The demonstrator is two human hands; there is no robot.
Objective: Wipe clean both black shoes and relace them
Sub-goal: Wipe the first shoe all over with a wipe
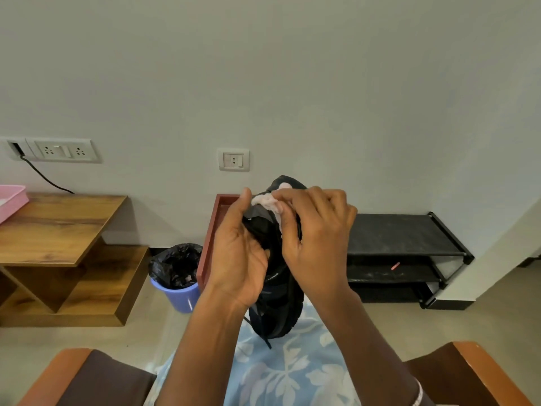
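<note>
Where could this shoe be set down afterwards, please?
Free: the black rack's top shelf, right of the shoe; the wooden table top, between the pink tray and its right edge. Crowded: the centre, where left hand grips the shoe and right hand pinches the cloth.

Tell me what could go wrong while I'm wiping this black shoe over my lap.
The black shoe stands on end, steadied mainly by the left hand; a hard push from the right hand pressing the white cloth might tip it. The loose lace hanging below could snag or pull out. Dirt may drop onto the pale floral fabric beneath.
</note>
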